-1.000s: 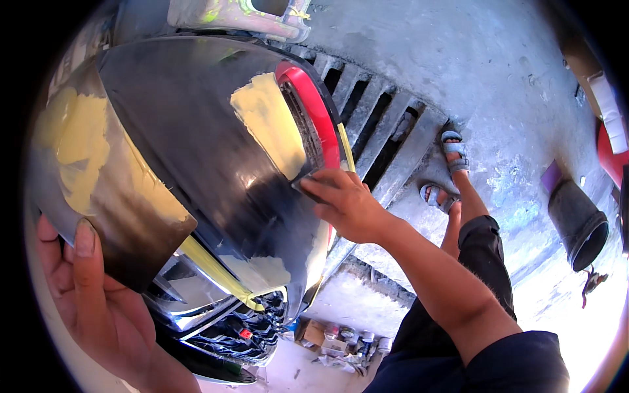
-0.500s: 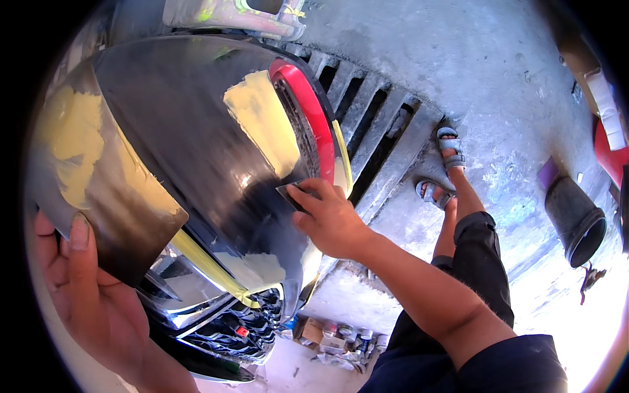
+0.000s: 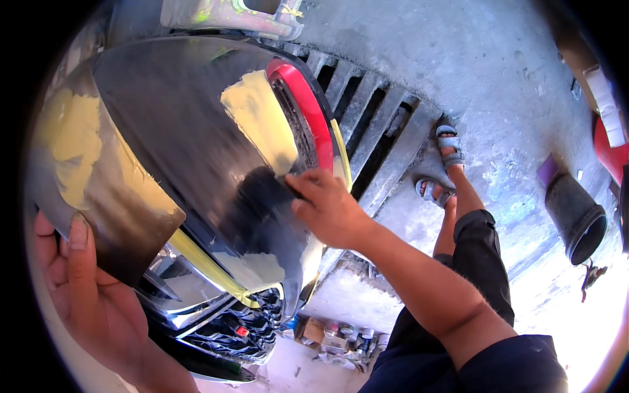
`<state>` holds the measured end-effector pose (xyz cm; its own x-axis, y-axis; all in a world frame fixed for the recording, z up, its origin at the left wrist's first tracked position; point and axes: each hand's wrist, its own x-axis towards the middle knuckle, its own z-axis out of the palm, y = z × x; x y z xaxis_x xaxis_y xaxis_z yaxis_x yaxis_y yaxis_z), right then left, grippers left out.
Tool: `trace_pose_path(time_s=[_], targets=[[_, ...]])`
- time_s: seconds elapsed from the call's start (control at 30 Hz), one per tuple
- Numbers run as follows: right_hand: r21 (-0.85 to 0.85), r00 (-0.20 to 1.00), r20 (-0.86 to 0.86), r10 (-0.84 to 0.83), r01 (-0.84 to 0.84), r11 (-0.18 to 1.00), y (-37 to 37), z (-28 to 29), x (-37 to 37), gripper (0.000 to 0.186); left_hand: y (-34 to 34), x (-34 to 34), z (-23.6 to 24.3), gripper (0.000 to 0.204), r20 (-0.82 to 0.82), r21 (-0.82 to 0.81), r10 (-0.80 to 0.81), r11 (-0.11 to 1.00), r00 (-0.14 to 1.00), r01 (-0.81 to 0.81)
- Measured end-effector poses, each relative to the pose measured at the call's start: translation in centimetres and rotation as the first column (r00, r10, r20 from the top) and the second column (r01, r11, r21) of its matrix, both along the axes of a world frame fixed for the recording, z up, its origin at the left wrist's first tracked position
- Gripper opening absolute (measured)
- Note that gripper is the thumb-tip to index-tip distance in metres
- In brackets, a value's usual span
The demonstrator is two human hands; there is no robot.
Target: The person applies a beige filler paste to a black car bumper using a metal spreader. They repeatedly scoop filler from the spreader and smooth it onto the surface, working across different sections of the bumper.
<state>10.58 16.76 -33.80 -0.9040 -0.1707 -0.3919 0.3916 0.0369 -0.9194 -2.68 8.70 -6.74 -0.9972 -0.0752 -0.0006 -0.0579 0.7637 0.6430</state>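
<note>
My left hand [image 3: 92, 295] grips a thin dark mixing board [image 3: 131, 236] by its near edge, thumb on top. Yellow body filler [image 3: 72, 141] is smeared over the board's far left and along its right side. My right hand [image 3: 331, 206] is closed on a small dark spreader, which is nearly hidden by the fingers. Its fingertips are at the lower end of a yellow filler patch [image 3: 259, 118] on a black car body panel [image 3: 177, 124]. Beside that patch curves a red trim strip [image 3: 308, 111].
Yellow masking tape [image 3: 209, 268] borders the headlight and grille [image 3: 229, 331]. A slatted floor grating [image 3: 373, 124] runs beyond the car. My sandalled feet stand right of it, near a tipped black bucket [image 3: 583, 219]. Several cans and boxes [image 3: 341, 340] lie below.
My right hand has shifted slightly left and up toward the filler patch. The spreader, whose flat face showed before, is now mostly out of sight. My left hand stays nearly still.
</note>
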Motion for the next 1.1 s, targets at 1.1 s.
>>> trace_pose_path(time_s=[1.1], targets=[[-0.122, 0.993, 0.098, -0.064, 0.076, 0.990, 0.9, -3.2, -2.6, 0.047, 0.2, 0.2, -0.3, 0.045, 0.002, 0.014, -0.014, 1.000, 1.000, 0.014]])
